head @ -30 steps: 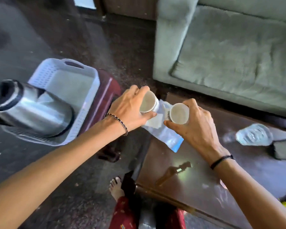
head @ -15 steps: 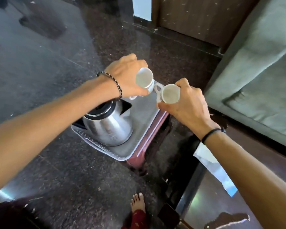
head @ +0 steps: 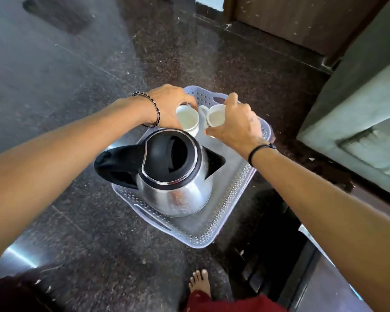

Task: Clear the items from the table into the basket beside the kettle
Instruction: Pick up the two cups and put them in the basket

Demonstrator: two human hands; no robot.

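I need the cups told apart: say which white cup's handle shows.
The cup in the right hand: the right cup shows its looped handle, pointing toward the left cup, whose handle is hidden.

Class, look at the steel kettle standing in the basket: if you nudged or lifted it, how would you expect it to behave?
The kettle looks rigid, being polished steel, so probably slippery on the body; its black handle seems the surer grip. The wide base resting in the basket suggests it would slide before tipping. Its weight depends on water inside, which cannot be seen.
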